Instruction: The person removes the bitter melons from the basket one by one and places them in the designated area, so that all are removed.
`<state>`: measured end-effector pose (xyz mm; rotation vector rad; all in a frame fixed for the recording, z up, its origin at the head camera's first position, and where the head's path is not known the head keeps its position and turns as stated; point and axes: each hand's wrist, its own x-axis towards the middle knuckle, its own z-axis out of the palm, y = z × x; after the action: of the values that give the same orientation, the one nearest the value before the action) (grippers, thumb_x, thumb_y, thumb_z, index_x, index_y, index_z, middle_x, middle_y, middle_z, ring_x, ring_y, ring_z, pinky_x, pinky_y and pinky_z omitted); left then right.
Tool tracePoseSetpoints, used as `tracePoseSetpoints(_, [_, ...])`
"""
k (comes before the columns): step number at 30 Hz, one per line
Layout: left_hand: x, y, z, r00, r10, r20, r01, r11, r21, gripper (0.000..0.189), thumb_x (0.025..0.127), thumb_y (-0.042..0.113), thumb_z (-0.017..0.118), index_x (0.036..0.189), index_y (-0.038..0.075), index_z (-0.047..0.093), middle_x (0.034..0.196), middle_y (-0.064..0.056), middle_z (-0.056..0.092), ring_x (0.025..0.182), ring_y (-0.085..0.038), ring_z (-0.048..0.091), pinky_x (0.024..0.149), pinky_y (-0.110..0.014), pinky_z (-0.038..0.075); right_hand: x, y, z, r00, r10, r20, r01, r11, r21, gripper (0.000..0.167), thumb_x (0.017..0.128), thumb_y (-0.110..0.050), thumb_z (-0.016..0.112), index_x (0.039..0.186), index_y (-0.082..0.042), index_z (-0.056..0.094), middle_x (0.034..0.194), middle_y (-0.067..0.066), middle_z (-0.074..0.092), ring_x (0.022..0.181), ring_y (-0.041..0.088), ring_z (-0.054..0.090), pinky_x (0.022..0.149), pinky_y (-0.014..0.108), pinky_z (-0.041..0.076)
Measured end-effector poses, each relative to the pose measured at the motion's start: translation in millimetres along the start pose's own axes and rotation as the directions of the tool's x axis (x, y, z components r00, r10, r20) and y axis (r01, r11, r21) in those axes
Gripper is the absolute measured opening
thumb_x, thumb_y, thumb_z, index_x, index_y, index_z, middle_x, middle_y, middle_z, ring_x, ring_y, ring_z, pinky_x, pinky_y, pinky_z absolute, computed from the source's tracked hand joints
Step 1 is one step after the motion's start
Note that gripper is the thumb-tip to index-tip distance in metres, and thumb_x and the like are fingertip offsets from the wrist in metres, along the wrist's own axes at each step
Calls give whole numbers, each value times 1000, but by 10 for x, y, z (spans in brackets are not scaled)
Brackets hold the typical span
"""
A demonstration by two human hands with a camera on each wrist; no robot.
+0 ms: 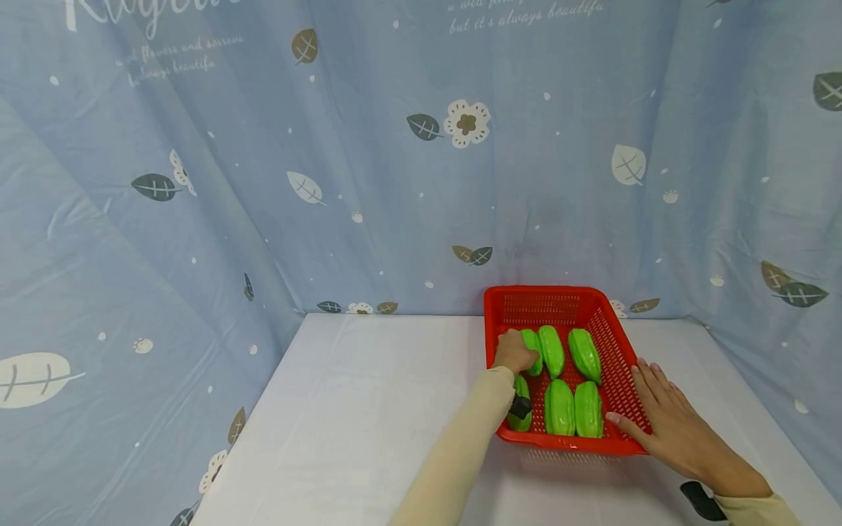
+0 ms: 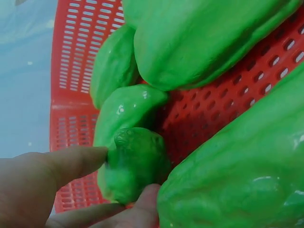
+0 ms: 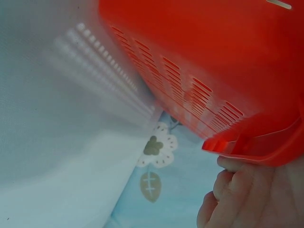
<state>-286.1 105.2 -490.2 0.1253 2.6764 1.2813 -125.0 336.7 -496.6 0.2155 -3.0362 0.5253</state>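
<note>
Basket (image 1: 539, 313): set on tbl (image 1: 368, 409), R half
Veg (image 1: 560, 408): laid inside, 3 rear, 3 front
Cloth (image 1: 368, 248): hung behind tbl

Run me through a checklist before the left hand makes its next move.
1. Left hand in contact with a green fruit: ok, thumb and fingers meet it.
2. Hold firm enough to lift: cannot tell.
3. Fruit out of the red basket: not ok, it is inside.
4. Right hand on the basket: ok, at its right side.
5. Basket base flat on the white table: cannot tell.
</note>
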Motion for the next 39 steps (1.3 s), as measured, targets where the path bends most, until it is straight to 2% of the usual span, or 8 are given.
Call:
tracePoseSetpoints(1, [-6, 1, -5, 1000, 5, -3, -5, 1000, -11, 54, 87, 5, 73, 52, 17, 34, 49, 5, 27, 46, -11, 30, 43, -23, 30, 0, -4, -1, 1000, -1, -1, 1, 1000, -2, 105, 100, -61, 54, 159, 14, 11, 167, 38, 9, 158, 52, -3, 124, 48, -27])
tracePoseSetpoints(8, [-31, 7, -15, 1000, 3, -14, -4, 997, -72, 59, 87, 8, 76, 50, 19, 31, 45, 6, 23, 42, -11, 27, 41, -24, 29, 3, -3, -3, 1000, -2, -1, 2, 1000, -13, 104, 100, -59, 55, 159, 15, 11, 166, 39, 9, 157, 53, -2, 112, 27, -34])
tracePoseSetpoints(15, [-91, 39, -73, 1000, 17, -1, -17, 991, -133, 61, 87, 14, 80, 47, 17, 35, 41, 5, 31, 39, -11, 33, 41, -24, 33, 9, -5, -11, 1000, 0, 11, 0, 1000, -5, 104, 100, -60, 54, 158, 16, 11, 166, 39, 9, 157, 53, -4, 120, 42, -30])
tracePoseSetpoints(21, [-195, 105, -157, 999, 43, 13, -40, 983, -181, 58, 88, 14, 81, 45, 16, 41, 43, -8, 54, 51, -24, 68, 62, -41, 63, 16, 7, -30, 1000, 6, 13, -6, 1000, -5, 105, 100, -60, 55, 158, 16, 12, 166, 40, 11, 157, 54, -2, 125, 71, -5])
tracePoseSetpoints(25, [-250, 130, -181, 1000, 20, 21, -15, 976, -216, 38, 87, 13, 82, 56, 5, 63, 66, -20, 72, 79, -37, 78, 75, -45, 65, 18, 10, -27, 1000, 2, 14, -2, 1000, -8, 106, 99, -61, 55, 158, 16, 12, 165, 40, 11, 157, 54, -3, 126, 68, -9])
tracePoseSetpoints(28, [-272, 131, -194, 1000, 9, 30, -1, 969, -248, 20, 87, 12, 83, 74, -2, 76, 75, -20, 76, 83, -38, 78, 77, -44, 66, 19, 12, -22, 1000, -3, 12, 3, 1000, -9, 106, 99, -62, 54, 158, 17, 13, 165, 41, 11, 157, 55, -1, 125, 66, -13])
tracePoseSetpoints(34, [-285, 113, -234, 998, 30, 50, -13, 949, -315, 17, 87, 12, 83, 82, -4, 78, 75, -17, 76, 83, -39, 78, 78, -45, 66, 30, 17, -22, 1000, 17, 19, -17, 1000, -21, 109, 98, -65, 54, 157, 17, 14, 165, 41, 12, 157, 54, -3, 118, 80, 13])
tracePoseSetpoints(39, [-293, 92, -271, 998, 39, 52, -20, 943, -332, 20, 87, 16, 84, 81, -2, 79, 75, -15, 76, 81, -37, 78, 78, -45, 66, 34, 3, -26, 1000, 22, 16, -22, 1000, -15, 109, 98, -65, 54, 157, 17, 13, 165, 41, 11, 156, 55, -1, 119, 80, 13])
